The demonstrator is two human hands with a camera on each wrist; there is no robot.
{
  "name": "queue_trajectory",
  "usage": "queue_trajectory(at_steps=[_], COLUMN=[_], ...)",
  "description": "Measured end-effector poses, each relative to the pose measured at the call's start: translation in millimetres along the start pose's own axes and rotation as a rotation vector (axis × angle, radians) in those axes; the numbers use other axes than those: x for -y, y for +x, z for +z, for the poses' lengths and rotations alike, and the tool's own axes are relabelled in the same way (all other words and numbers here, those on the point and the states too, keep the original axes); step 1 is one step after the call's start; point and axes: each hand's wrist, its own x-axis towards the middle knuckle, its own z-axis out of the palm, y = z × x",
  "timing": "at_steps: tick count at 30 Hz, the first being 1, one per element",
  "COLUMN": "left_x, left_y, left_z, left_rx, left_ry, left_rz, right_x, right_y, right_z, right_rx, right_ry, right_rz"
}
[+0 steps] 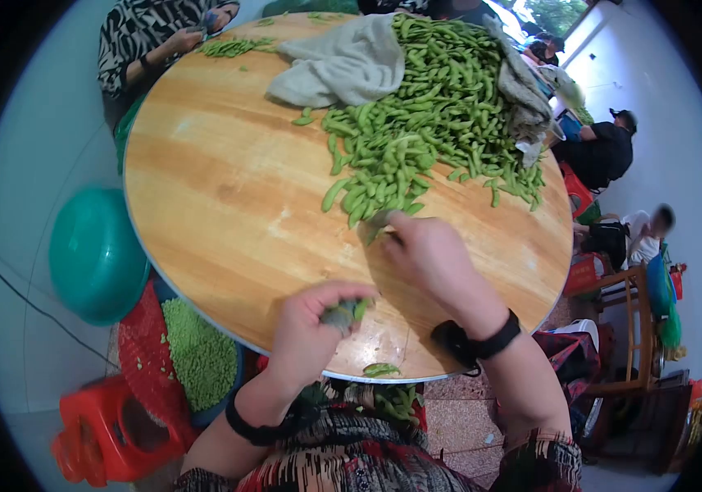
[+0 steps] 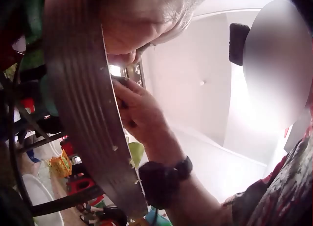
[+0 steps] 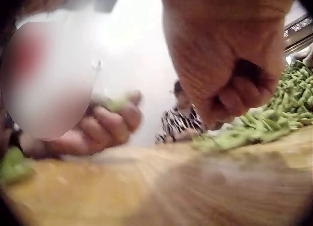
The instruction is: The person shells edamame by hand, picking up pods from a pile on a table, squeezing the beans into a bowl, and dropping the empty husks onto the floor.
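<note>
My left hand point(image 1: 306, 336), near the table's front edge, has its fingers curled round a green edamame pod point(image 1: 360, 309). Something greyish covers part of its thumb. Farther forward, my right hand point(image 1: 437, 254) reaches the near edge of the heap of edamame pods point(image 1: 449, 90). Its fingers are bent, and a pod point(image 1: 373, 234) shows at the grey-covered fingertips. In the right wrist view the right hand point(image 3: 225, 64) is curled low over the wooden tabletop, its fingertips partly hidden. One loose pod point(image 1: 381, 370) lies by the front rim.
A round wooden table point(image 1: 203, 164) bears the heap, with a pale cloth point(image 1: 343, 61) and a grey cloth point(image 1: 523, 94) against it. To the left are a teal basin point(image 1: 97, 254), a tub of shelled beans point(image 1: 199, 353) and a red stool point(image 1: 121, 426). Another person's hand point(image 1: 183, 41) works across the table.
</note>
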Motion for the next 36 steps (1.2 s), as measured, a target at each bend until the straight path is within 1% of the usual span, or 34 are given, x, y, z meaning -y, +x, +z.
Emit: queue_trajectory(at_steps=[1,3,4,6,7,8,9,11,12,13,14,15,16,17,18,19,20,21,22,23,24,25,26,30,32,33,35,36], left_x=[-5.8,-17.1,-13.4,-7.1,-5.9,-6.9,-7.9,-9.1,-10.6,-12.4,-14.1,-15.0,-14.8,-13.9,-12.7,-10.9,-8.7,-6.4,-3.9,-1.3,1.8,4.8,6.3,3.9,4.9,4.8,3.6,3.1], left_y=[-1.8,-4.5,-3.9,-3.4,-4.6,-5.8,-8.2,-13.2,-12.8,-11.2,-9.6,-8.4,-7.5,-7.9,-8.1,-7.3,-7.1,-7.6,-7.3,-6.9,-6.5,-6.0,-6.0,-8.3,-8.9,-9.4,-10.7,-10.8], left_z=[3.9,12.0,11.6,13.3,14.3,17.8,19.0,20.9,22.2,23.5,24.4,23.6,21.4,18.3,17.1,18.2,19.2,19.7,20.6,20.6,19.0,17.1,15.9,16.1,18.0,20.8,26.2,24.5], left_rx=[0.025,0.205,0.213,0.237,0.235,0.278,0.286,0.147,0.15,0.006,-0.14,-0.145,-0.094,-0.048,-0.067,0.041,0.15,0.135,0.104,0.074,0.064,0.059,0.056,0.028,-0.004,-0.006,-0.088,-0.089], left_ry=[-0.002,0.406,0.515,0.488,0.478,0.453,0.46,0.078,0.083,-0.061,-0.207,-0.204,-0.278,-0.351,-0.344,-0.394,-0.443,-0.436,-0.465,-0.497,-0.495,-0.501,-0.506,-0.477,-0.375,-0.375,-0.289,-0.289], left_rz=[0.01,0.056,0.188,0.21,0.213,0.218,0.221,-0.155,-0.154,-0.108,-0.062,-0.062,-0.099,-0.136,-0.141,-0.16,-0.178,-0.179,-0.186,-0.193,-0.192,-0.155,-0.117,-0.084,-0.082,-0.084,-0.053,-0.055], right_x=[-1.6,-6.5,-6.1,-4.1,-6.3,-10.7,-12.1,-10.6,-9.0,-10.5,-14.6,-18.0,-15.1,-9.2,-2.4,3.1,8.9,13.7,17.4,21.2,25.1,28.7,31.0,33.5,31.6,31.4,31.2,30.3], right_y=[2.1,1.8,0.4,-1.8,-0.1,3.3,5.4,-3.3,-9.1,-15.3,-23.2,-30.7,-38.2,-47.2,-54.4,-61.6,-69.4,-74.6,-78.4,-80.5,-84.4,-87.7,-90.2,-95.6,-95.8,-96.1,-96.7,-97.3], right_z=[5.2,8.6,5.3,3.4,6.0,10.8,10.9,8.4,7.8,9.0,10.6,11.2,3.7,-6.8,-13.4,-11.8,-8.6,-8.7,-18.2,-17.1,-14.5,-12.8,-14.2,-11.1,-6.7,-6.4,-6.3,-4.4], right_rx=[-0.017,0.056,0.04,0.051,0.043,0.018,-0.006,0.0,0.014,0.01,0.009,0.011,0.016,0.253,0.506,0.521,0.507,0.487,0.531,0.542,0.447,0.351,0.34,0.359,0.339,0.341,0.338,0.34], right_ry=[-0.017,-0.155,-0.181,-0.065,-0.068,-0.059,-0.05,-0.032,-0.015,-0.014,0.256,0.529,0.538,0.999,1.446,1.458,1.658,1.854,1.755,1.76,1.639,1.516,1.524,1.514,1.492,1.494,1.467,1.467], right_rz=[0.012,-0.072,-0.049,-0.019,-0.009,-0.009,-0.013,-0.042,-0.074,-0.075,-0.079,-0.083,-0.087,0.148,0.4,0.396,0.498,0.605,0.542,0.539,0.468,0.398,0.378,0.348,0.305,0.306,0.325,0.326])
